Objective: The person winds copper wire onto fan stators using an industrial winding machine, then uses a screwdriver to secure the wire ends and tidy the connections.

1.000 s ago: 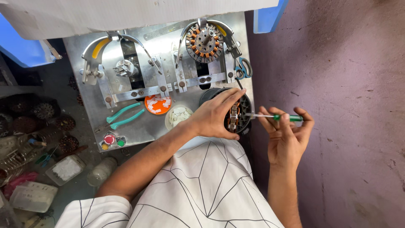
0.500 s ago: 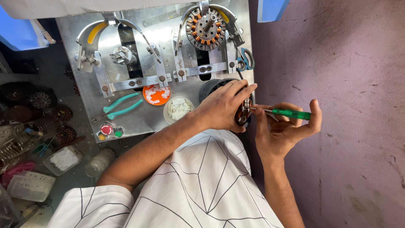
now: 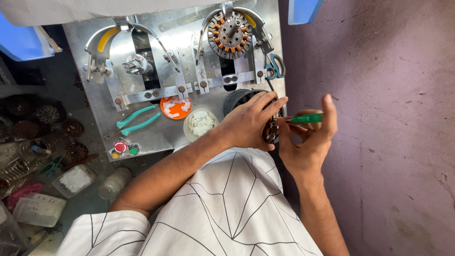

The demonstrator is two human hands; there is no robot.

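Two hands work a stator [image 3: 271,130] at mid-frame: left hand [image 3: 249,124] clamps it, right hand [image 3: 308,137] pinches a green tool [image 3: 305,118]. Step: probing windings; next needs steady tip placement.

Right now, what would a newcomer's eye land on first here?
Probably the two hands at the plate's right edge: the left hand grips a wound stator, and the right hand points a green tool at it. Next, the copper-wound stator clamped in the jig at top, then the teal pliers lying on the metal plate.
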